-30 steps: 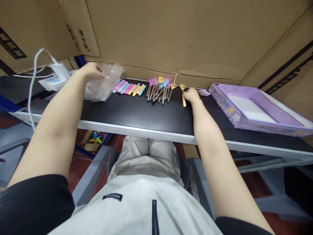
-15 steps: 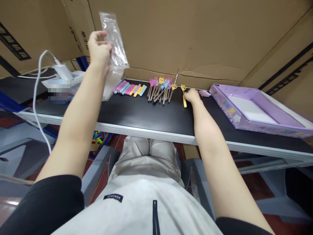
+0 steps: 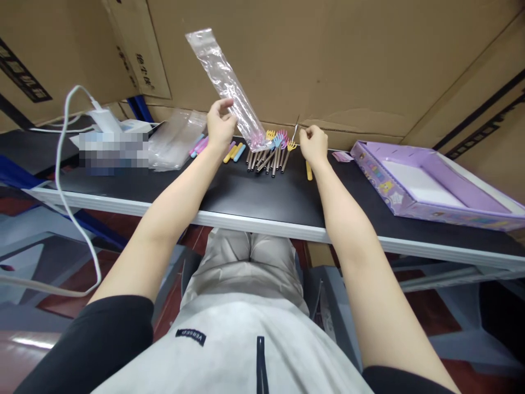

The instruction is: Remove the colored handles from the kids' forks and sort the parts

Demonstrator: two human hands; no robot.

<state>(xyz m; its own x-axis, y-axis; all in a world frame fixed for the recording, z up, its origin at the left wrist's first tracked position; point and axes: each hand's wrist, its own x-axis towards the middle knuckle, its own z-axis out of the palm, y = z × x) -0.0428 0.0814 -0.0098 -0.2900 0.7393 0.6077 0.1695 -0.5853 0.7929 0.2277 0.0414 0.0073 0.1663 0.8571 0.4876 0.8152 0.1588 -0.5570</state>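
Observation:
My left hand (image 3: 219, 123) is closed on the lower part of a long, narrow clear plastic bag (image 3: 225, 82), which slants up and to the left above the table. The bag's bottom end hangs over a pile of small forks (image 3: 268, 154) with brown handles and coloured heads. My right hand (image 3: 314, 143) hovers just right of that pile with its fingers curled together; what they pinch, if anything, is hidden. A yellow fork (image 3: 308, 171) lies on the black table (image 3: 254, 191) just beneath that hand. Coloured pastel sticks (image 3: 234, 152) lie left of the forks.
A stack of clear bags (image 3: 174, 139) lies at the left. Beyond it are a white charger (image 3: 102, 117) with a cable and a blurred item (image 3: 112, 150). An open purple box (image 3: 426, 183) sits at the right. Cardboard boxes (image 3: 328, 60) wall the back.
My left hand lifted one clear bag off the stack and carried it right, over the forks. My right hand rose off the yellow fork and shifted slightly left.

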